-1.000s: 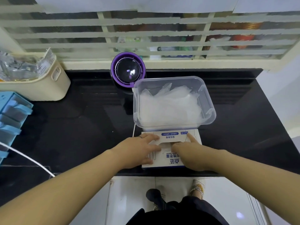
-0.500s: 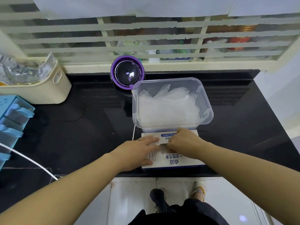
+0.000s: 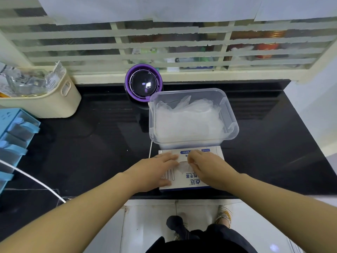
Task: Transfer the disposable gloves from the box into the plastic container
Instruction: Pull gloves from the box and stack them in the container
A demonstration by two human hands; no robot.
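Since the box (image 3: 214,153) lies flat at the near edge of the black surface (image 3: 91,143), the plastic container (image 3: 193,91) stands directly beyond it, its near wall at the box's far end. Whether they touch I cannot tell. The coming move turns on that line: whatever leaves the opening must go straight away from the person and up over the near rim.

Of the 2 hands, the right hand (image 3: 207,168) is nearer the opening. Its fingers (image 3: 191,157) are curled narrow there and, as I judge it, pinch the next glove (image 3: 183,166), a pale film between the hands. The hands cover the opening, so its long axis stays hidden.

The left hand (image 3: 155,170) lies flat on the box's left half, fingers straight, pressing down. A heap of gloves (image 3: 189,123) already fills the container.
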